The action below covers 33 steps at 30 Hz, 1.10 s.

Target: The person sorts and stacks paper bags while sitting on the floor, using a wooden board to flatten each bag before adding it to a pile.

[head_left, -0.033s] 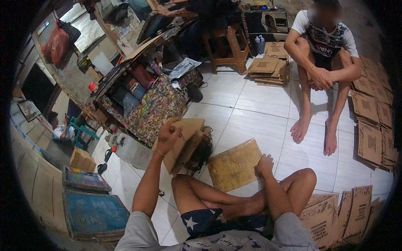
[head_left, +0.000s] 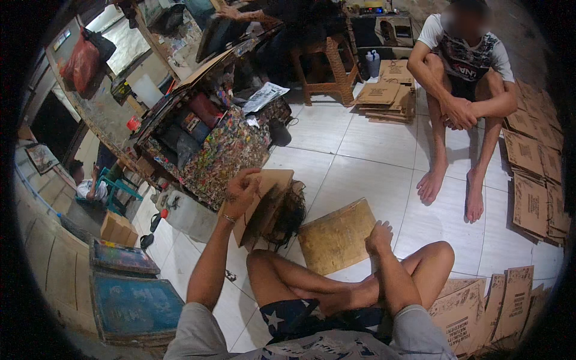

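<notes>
My left hand (head_left: pixel 242 193) has its fingers curled at the edge of a plain brown cardboard piece (head_left: pixel 273 183), tilted up over a dark bundle (head_left: pixel 290 219) whose make I cannot tell. A dark gap shows beneath the piece. In front of my crossed legs lies a worn yellow-brown flat board (head_left: pixel 336 235) on the tiles. My right hand (head_left: pixel 379 237) is closed at that board's right edge, its fingertips partly hidden.
A person (head_left: pixel 462 78) sits opposite, arms over knees. Printed cardboard stacks lie at the back (head_left: pixel 384 96), far right (head_left: pixel 531 192) and beside my right knee (head_left: pixel 462 312). At left are a plastic jerrycan (head_left: pixel 189 216), framed blue screens (head_left: pixel 135 306) and a paint-crusted bench (head_left: pixel 222 153).
The cardboard piece at my left hand has tipped slightly, and the dark gap under it is wider. My right hand and the yellow-brown board stay in place.
</notes>
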Motion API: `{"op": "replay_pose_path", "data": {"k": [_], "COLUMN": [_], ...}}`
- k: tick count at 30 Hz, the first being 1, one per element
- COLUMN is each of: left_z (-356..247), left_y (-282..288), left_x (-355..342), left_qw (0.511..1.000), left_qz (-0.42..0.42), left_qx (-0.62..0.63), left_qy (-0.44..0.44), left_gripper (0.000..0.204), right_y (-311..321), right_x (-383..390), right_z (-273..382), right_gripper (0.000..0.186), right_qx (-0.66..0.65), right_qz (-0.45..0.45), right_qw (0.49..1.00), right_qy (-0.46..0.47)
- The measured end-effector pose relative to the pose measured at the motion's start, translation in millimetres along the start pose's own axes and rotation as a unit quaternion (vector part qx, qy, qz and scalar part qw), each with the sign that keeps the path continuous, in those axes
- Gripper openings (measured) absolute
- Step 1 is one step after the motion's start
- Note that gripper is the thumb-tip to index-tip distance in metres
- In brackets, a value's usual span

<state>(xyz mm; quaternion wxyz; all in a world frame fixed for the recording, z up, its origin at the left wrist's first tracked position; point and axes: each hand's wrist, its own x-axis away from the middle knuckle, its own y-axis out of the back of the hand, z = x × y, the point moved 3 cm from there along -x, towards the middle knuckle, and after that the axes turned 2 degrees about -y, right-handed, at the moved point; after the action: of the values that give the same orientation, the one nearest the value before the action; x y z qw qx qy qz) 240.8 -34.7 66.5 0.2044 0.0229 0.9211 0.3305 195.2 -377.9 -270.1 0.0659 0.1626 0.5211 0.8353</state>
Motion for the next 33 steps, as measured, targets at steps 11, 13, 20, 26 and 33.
{"op": "replay_pose_path", "data": {"k": [11, 13, 20, 26, 33], "left_z": [89.0, 115.2, 120.5, 165.4, 163.0], "left_y": [25.1, -4.8, -40.7, -19.1, -38.1], "left_x": [41.0, 59.1, 70.8, 85.7, 89.4], "left_qw": [0.93, 0.94, 0.902, 0.926, 0.919], "left_qz": [0.106, 0.177, 0.252, 0.225, 0.176], "left_qx": [-0.348, -0.291, -0.335, -0.281, -0.33], "left_qy": [-0.053, 0.029, 0.107, 0.113, 0.122], "left_gripper": [0.059, 0.07, 0.088, 0.049, 0.034], "right_y": [3.3, 6.9, 32.2, 84.2, 167.1], "right_x": [6.8, -3.1, -29.1, 4.7, 56.8], "right_z": [11.5, 1.2, -36.3, -18.8, -0.3], "right_gripper": [0.07, 0.075, 0.045, 0.019, 0.048], "right_qx": [-0.023, -0.071, -0.321, -0.524, -0.659], "right_qz": [0.01, 0.046, 0.04, 0.134, 0.005], "right_qw": [0.999, 0.995, 0.946, 0.841, 0.748], "right_qy": [-0.022, -0.055, -0.033, 0.006, 0.075]}}
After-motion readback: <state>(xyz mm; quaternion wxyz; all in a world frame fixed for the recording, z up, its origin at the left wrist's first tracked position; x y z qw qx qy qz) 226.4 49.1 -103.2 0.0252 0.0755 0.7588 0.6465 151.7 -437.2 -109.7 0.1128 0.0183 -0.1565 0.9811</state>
